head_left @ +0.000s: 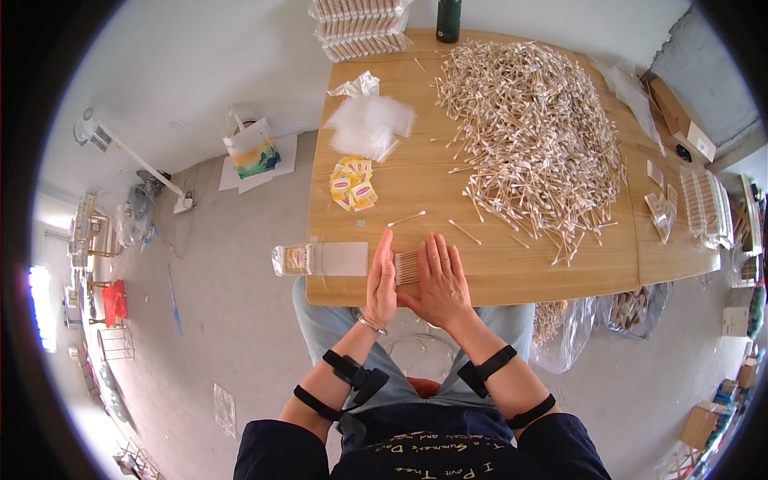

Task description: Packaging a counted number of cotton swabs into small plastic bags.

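A neat row of cotton swabs (407,269) lies on the table between my two hands, near the front edge. My left hand (382,282) stands on edge with straight fingers against the row's left side. Flat over its right side lies my right hand (440,276), fingers stretched out and thumb toward me, hiding part of the swabs. Just left of my left hand is a clear plastic bag (340,258), with a packed bundle of swabs (294,259) at its outer end. Two loose swabs (406,218) (465,232) lie beyond my fingertips.
A large heap of cotton swabs (532,132) covers the table's right half. Yellow-and-white labels (353,184) and a stack of clear bags (370,126) lie at left. Packed bundles (362,28) and a dark green bottle (449,21) stand at the far edge.
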The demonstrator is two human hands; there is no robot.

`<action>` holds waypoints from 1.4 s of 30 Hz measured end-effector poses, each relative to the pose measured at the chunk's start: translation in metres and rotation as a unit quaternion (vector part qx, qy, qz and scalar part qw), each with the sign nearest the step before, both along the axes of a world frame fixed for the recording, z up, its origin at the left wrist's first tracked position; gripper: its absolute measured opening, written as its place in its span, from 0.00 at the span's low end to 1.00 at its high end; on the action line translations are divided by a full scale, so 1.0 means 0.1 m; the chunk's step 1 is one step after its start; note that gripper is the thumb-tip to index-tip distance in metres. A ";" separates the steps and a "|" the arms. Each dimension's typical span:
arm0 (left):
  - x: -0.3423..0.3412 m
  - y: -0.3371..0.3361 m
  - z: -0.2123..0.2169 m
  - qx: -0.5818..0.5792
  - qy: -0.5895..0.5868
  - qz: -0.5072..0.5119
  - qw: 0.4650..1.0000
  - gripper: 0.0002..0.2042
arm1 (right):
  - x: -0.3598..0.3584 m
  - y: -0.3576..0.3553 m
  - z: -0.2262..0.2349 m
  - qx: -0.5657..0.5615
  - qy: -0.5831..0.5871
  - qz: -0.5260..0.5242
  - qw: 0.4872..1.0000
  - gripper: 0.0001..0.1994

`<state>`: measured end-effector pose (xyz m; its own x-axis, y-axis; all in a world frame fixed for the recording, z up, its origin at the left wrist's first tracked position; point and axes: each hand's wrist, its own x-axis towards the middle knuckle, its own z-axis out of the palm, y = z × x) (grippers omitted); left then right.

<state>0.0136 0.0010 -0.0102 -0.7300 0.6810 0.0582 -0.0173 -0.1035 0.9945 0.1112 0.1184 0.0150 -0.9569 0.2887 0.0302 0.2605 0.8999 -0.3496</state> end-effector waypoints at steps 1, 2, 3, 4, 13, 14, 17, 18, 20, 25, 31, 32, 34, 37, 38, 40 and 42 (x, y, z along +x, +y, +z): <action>0.01 0.01 0.01 0.002 -0.004 0.000 1.000 0.30 | -0.01 0.00 -0.01 0.008 0.014 0.004 1.000 0.51; 0.03 0.03 0.02 0.005 -0.009 0.001 1.000 0.30 | 0.01 0.00 0.00 0.006 0.013 0.004 1.000 0.51; 0.04 0.03 0.01 0.007 -0.013 0.001 1.000 0.31 | 0.02 -0.02 0.01 0.003 0.009 0.006 1.000 0.50; 0.04 0.03 0.01 0.010 -0.017 0.002 1.000 0.31 | 0.03 -0.04 0.01 0.000 0.004 0.009 1.000 0.48; 0.03 0.05 0.06 0.040 -0.060 0.019 0.997 0.31 | 0.05 -0.21 -0.04 0.004 0.004 0.012 1.000 0.41; 0.03 0.04 0.09 0.039 -0.071 0.017 0.997 0.31 | 0.04 -0.22 -0.04 0.004 0.004 0.014 1.000 0.41; 0.02 0.04 0.10 0.036 -0.083 0.016 0.996 0.31 | 0.01 -0.24 -0.02 0.000 0.000 0.003 1.000 0.40; 0.03 0.04 0.11 0.033 -0.083 0.015 0.996 0.31 | 0.01 -0.25 -0.02 -0.006 0.002 -0.005 1.000 0.39; 0.02 0.05 0.11 0.029 -0.081 0.013 0.996 0.31 | -0.02 -0.26 -0.03 -0.012 0.003 -0.014 1.000 0.38; 0.02 0.05 0.12 0.016 -0.076 0.012 0.997 0.31 | -0.04 -0.28 -0.02 -0.007 -0.001 -0.010 1.000 0.37; 0.02 -0.05 0.13 0.005 -0.061 0.020 0.998 0.30 | -0.07 -0.37 0.00 -0.034 -0.006 -0.015 0.999 0.37; 0.02 -0.05 0.13 0.002 -0.059 0.023 0.998 0.30 | -0.10 -0.39 -0.02 -0.036 -0.006 -0.011 0.999 0.37; -0.02 -0.07 0.16 -0.004 -0.055 0.033 0.998 0.30 | -0.19 -0.44 -0.06 -0.012 0.004 -0.025 1.000 0.37; -0.18 -0.13 0.19 -0.022 -0.035 0.044 0.998 0.30 | -0.36 -0.54 -0.08 -0.031 0.019 -0.024 0.999 0.36; -0.25 -0.18 0.19 -0.011 -0.036 0.052 0.998 0.30 | -0.43 -0.59 -0.09 -0.033 0.019 -0.019 0.999 0.36; -0.37 -0.28 0.21 -0.001 -0.036 0.064 0.997 0.29 | -0.58 -0.69 -0.09 -0.054 0.045 -0.010 0.997 0.36; -0.47 -0.40 0.21 -0.012 -0.027 0.082 0.996 0.30 | -0.69 -0.81 -0.12 -0.054 0.046 -0.007 0.997 0.36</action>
<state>-0.0335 -0.0387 0.0107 -0.8327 0.5538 0.0009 -0.0555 -0.0851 0.9948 0.0426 0.0373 0.0033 -0.9474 0.3082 0.0867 0.2346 0.8525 -0.4671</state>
